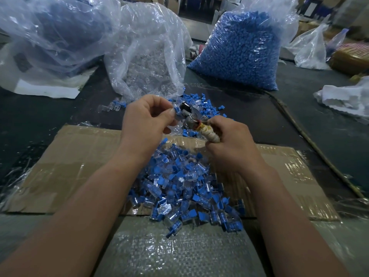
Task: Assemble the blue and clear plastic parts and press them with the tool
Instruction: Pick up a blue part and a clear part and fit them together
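The left hand (143, 116) pinches a small blue plastic part (176, 111) between the thumb and curled forefinger. It holds the part against the shiny head of a metal pressing tool (186, 116) above the middle of the dark table (299, 116). A clear piece may be joined to the blue one, but that spot is too blurred to tell. The right hand (229, 144) has all its fingers wrapped tightly round the tool's handle, which is bound in cream tape with a red band at the head end. Below both hands, a heap of assembled blue-and-clear plastic parts (185, 188) lies on a flat sheet of brown cardboard (75, 156) crossed with glossy tape. The heap lies toward the near edge of the table and spills onto a woven translucent sack (175, 250) at that edge. Beyond the hands, loose blue plastic pieces (207, 104) and a few clear ones lie scattered on the table top. Three bags stand along the far edge. A large crumpled clear bag with dark blue contents (54, 31) is at the far left corner. An open bag of clear plastic parts (147, 56) is in the middle, and a full bag of blue plastic parts (243, 50) stands to its right. Crumpled white plastic (347, 96) lies at the right edge. Any print on the bags or cardboard is too blurred to read.
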The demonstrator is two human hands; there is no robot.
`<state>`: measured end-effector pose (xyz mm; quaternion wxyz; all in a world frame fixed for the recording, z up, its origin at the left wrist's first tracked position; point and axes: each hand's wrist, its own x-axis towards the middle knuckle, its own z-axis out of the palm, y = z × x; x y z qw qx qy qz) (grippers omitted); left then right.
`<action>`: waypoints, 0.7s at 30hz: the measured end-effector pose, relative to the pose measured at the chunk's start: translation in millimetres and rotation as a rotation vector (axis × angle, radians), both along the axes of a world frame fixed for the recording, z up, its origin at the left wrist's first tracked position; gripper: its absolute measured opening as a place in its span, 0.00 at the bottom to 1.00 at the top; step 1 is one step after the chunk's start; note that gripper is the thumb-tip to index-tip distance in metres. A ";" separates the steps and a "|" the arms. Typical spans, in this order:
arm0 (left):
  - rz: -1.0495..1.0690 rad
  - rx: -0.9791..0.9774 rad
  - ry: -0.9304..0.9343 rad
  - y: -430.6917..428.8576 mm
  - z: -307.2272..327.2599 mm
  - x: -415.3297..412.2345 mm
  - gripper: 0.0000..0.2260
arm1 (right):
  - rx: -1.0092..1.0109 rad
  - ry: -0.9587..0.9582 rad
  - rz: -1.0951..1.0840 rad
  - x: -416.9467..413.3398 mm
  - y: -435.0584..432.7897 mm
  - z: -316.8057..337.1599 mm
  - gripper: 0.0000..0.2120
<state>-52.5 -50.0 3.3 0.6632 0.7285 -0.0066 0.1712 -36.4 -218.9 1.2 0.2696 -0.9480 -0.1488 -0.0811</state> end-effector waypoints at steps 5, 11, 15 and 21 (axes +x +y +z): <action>-0.119 -0.094 0.094 13.9 9.0 -3.7 0.08 | -0.037 0.136 -0.036 5.3 -17.6 6.7 0.16; -0.397 0.085 0.225 13.9 12.9 -9.4 0.04 | -0.140 0.269 -0.026 8.6 -27.2 7.4 0.20; -0.555 0.134 0.235 13.8 13.6 -10.8 0.06 | -0.171 0.326 -0.015 10.9 -26.8 5.3 0.26; -0.649 0.175 0.201 15.7 13.7 -13.6 0.10 | -0.155 0.390 -0.001 12.1 -29.5 4.0 0.24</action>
